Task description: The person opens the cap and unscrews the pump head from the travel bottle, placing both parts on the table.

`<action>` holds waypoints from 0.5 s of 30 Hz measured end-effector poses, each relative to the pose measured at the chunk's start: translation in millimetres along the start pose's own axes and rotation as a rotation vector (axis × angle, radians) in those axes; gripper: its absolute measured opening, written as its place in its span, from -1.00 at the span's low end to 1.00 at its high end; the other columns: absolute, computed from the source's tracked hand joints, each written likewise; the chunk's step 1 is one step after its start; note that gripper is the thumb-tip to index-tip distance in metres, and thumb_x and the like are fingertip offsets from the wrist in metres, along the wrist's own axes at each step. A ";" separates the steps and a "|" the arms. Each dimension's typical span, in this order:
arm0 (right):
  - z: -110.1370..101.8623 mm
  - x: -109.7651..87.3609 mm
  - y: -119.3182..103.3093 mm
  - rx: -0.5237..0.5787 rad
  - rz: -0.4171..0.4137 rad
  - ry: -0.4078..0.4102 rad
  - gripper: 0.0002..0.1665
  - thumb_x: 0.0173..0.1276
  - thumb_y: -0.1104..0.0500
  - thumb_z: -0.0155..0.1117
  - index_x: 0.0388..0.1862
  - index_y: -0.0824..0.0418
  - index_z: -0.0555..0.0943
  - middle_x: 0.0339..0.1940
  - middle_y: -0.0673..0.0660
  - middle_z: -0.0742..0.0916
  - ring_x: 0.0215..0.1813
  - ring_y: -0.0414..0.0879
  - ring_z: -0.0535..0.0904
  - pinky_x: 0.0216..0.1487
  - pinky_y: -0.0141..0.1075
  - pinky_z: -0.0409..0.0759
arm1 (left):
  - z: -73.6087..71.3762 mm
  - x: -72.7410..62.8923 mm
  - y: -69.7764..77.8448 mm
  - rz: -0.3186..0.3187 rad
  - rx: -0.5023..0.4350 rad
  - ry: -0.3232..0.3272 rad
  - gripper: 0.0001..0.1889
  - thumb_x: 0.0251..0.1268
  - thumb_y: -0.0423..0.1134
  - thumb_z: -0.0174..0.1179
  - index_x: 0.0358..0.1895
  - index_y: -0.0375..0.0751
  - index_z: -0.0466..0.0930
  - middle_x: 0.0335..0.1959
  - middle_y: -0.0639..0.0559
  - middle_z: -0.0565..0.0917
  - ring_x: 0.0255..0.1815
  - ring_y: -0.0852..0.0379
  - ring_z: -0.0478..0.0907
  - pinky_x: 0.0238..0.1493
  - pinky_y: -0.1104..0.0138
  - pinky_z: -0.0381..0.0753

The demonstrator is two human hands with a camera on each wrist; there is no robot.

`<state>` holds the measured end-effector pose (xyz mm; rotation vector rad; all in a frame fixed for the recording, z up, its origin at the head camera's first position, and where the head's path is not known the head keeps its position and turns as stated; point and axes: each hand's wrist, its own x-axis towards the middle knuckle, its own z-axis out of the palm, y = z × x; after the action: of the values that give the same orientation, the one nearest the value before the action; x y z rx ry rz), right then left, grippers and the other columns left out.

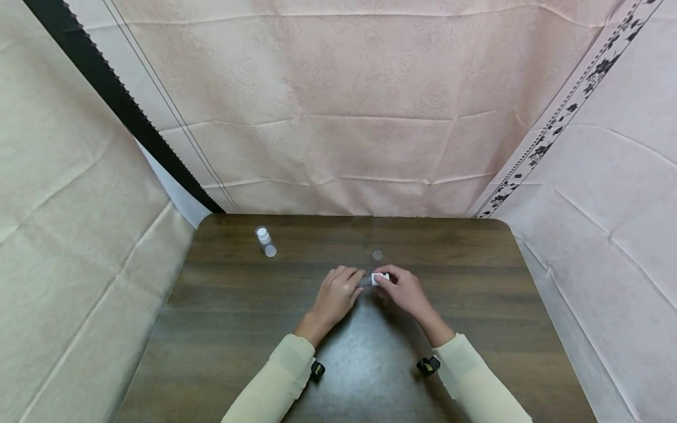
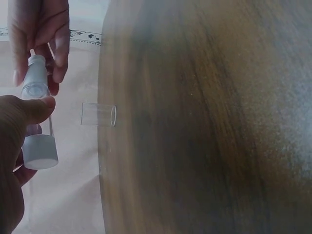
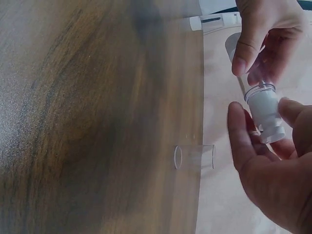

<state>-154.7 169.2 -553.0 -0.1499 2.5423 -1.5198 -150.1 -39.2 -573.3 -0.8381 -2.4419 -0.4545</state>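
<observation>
My left hand [image 1: 337, 294] grips a clear plastic bottle with a white base [image 2: 41, 152], which lies along the fingers with the thumb across it. Facing it, my right hand [image 1: 407, 292] pinches a white pump top [image 3: 265, 109] with a clear collar between thumb and fingers. The collar end points at the bottle; whether the two parts touch, I cannot tell behind the left thumb. Just beyond my hands, a clear open cylinder-shaped cap [image 1: 377, 255] lies on its side on the table.
A second small bottle [image 1: 266, 241], clear with white ends, lies towards the back left of the brown wooden table [image 1: 238, 346]. Pale cloth [image 1: 338, 147] hangs behind the table's far edge and along both sides.
</observation>
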 end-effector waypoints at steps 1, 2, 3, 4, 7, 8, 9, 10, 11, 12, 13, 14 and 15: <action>-0.4 0.0 -0.1 -0.008 -0.012 0.004 -0.76 0.53 0.00 0.30 0.03 0.08 0.72 -0.23 0.11 0.78 -0.23 0.05 0.69 -0.29 -0.21 0.68 | -0.4 -0.2 -0.1 -0.006 -0.006 0.000 -0.64 0.20 -0.20 0.52 0.05 -0.21 0.76 -0.08 -0.04 0.78 -0.08 0.05 0.68 -0.12 0.25 0.65; -0.9 0.0 0.1 -0.020 -0.028 0.008 -0.76 0.52 0.01 0.32 0.04 0.08 0.72 -0.21 0.11 0.78 -0.22 0.00 0.66 -0.29 -0.24 0.65 | -0.7 -0.4 -0.2 -0.011 -0.011 -0.002 -0.64 0.21 -0.20 0.52 0.05 -0.21 0.76 -0.08 -0.04 0.78 -0.08 0.05 0.68 -0.12 0.25 0.65; -1.3 0.1 0.3 -0.030 -0.042 0.014 -0.76 0.50 0.01 0.34 0.04 0.07 0.72 -0.19 0.10 0.77 -0.22 -0.04 0.63 -0.29 -0.27 0.61 | -1.0 -0.6 -0.3 -0.018 -0.014 -0.003 -0.64 0.22 -0.19 0.51 0.06 -0.20 0.76 -0.08 -0.04 0.78 -0.07 0.06 0.68 -0.12 0.25 0.66; -1.6 0.1 0.1 -0.036 -0.055 0.018 -0.76 0.49 0.03 0.35 0.04 0.07 0.72 -0.16 0.10 0.77 -0.21 -0.06 0.61 -0.28 -0.29 0.60 | -1.2 -0.7 -0.4 -0.025 -0.016 -0.005 -0.64 0.23 -0.18 0.51 0.06 -0.20 0.76 -0.08 -0.04 0.78 -0.07 0.06 0.68 -0.11 0.25 0.66; -1.9 0.6 0.0 -0.034 -0.084 0.018 -0.75 0.46 0.08 0.39 0.06 0.09 0.70 -0.07 0.13 0.77 -0.14 -0.09 0.64 -0.19 -0.31 0.63 | -1.8 -1.0 -0.8 -0.044 -0.021 -0.016 -0.64 0.24 -0.16 0.50 0.07 -0.18 0.76 -0.06 -0.03 0.78 -0.07 0.08 0.68 -0.10 0.26 0.68; -1.9 0.7 -0.1 -0.028 -0.089 0.017 -0.75 0.46 0.10 0.40 0.07 0.09 0.70 -0.05 0.13 0.77 -0.11 -0.08 0.65 -0.17 -0.30 0.64 | -1.9 -1.0 -0.8 -0.050 -0.024 -0.019 -0.64 0.25 -0.16 0.50 0.07 -0.18 0.76 -0.06 -0.03 0.78 -0.06 0.08 0.69 -0.09 0.26 0.68; -1.9 0.5 -0.4 -0.019 -0.090 0.016 -0.75 0.45 0.12 0.40 0.06 0.08 0.70 -0.03 0.13 0.77 -0.09 -0.06 0.66 -0.15 -0.30 0.66 | -1.9 -1.1 -0.9 -0.055 -0.026 -0.022 -0.64 0.25 -0.15 0.49 0.08 -0.18 0.76 -0.06 -0.02 0.78 -0.06 0.08 0.69 -0.08 0.26 0.69; -1.9 0.2 -0.9 -0.018 -0.096 0.017 -0.75 0.45 0.14 0.41 0.07 0.09 0.70 -0.02 0.14 0.77 -0.07 -0.05 0.66 -0.13 -0.29 0.67 | -1.9 -1.0 -0.9 -0.061 -0.030 -0.024 -0.64 0.25 -0.15 0.49 0.08 -0.17 0.76 -0.06 -0.02 0.78 -0.06 0.09 0.69 -0.07 0.26 0.69; -1.9 0.0 -1.2 -0.013 -0.101 0.018 -0.75 0.44 0.17 0.41 0.07 0.09 0.70 0.00 0.15 0.76 -0.04 -0.03 0.67 -0.11 -0.27 0.68 | -2.0 -0.9 -0.9 -0.066 -0.037 -0.023 -0.64 0.25 -0.15 0.50 0.07 -0.17 0.76 -0.06 -0.02 0.78 -0.06 0.08 0.69 -0.07 0.26 0.69; -1.8 -0.5 -1.7 -0.006 -0.104 0.018 -0.74 0.43 0.19 0.41 0.07 0.09 0.70 0.01 0.15 0.76 -0.02 -0.02 0.67 -0.08 -0.26 0.69 | -1.9 -0.8 -0.9 -0.070 -0.042 -0.022 -0.64 0.24 -0.15 0.50 0.07 -0.17 0.76 -0.06 -0.02 0.78 -0.06 0.08 0.68 -0.07 0.25 0.69; -1.7 -0.8 -1.9 0.000 -0.110 0.019 -0.74 0.42 0.22 0.41 0.07 0.10 0.70 0.03 0.16 0.76 0.00 -0.01 0.67 -0.05 -0.25 0.69 | -1.7 -0.8 -0.9 -0.075 -0.046 -0.023 -0.63 0.24 -0.15 0.50 0.07 -0.17 0.76 -0.06 -0.02 0.78 -0.06 0.08 0.68 -0.07 0.25 0.69; -1.4 -1.1 -2.1 0.007 -0.115 0.019 -0.73 0.41 0.24 0.42 0.07 0.10 0.70 0.05 0.16 0.76 0.03 0.00 0.68 -0.03 -0.24 0.70 | -1.5 -0.8 -0.9 -0.078 -0.050 -0.022 -0.63 0.23 -0.15 0.51 0.07 -0.17 0.76 -0.06 -0.02 0.78 -0.06 0.08 0.68 -0.06 0.24 0.69; -1.0 -1.4 -2.4 0.011 -0.119 0.019 -0.72 0.41 0.27 0.41 0.07 0.11 0.70 0.07 0.16 0.76 0.06 0.01 0.68 0.00 -0.24 0.70 | -1.3 -0.8 -0.9 -0.082 -0.053 -0.024 -0.63 0.23 -0.15 0.51 0.07 -0.17 0.76 -0.06 -0.01 0.78 -0.06 0.08 0.68 -0.06 0.24 0.69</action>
<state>-153.6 169.2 -550.3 -0.2910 2.5810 -1.5844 -149.7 -40.9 -572.9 -0.7712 -2.5029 -0.5445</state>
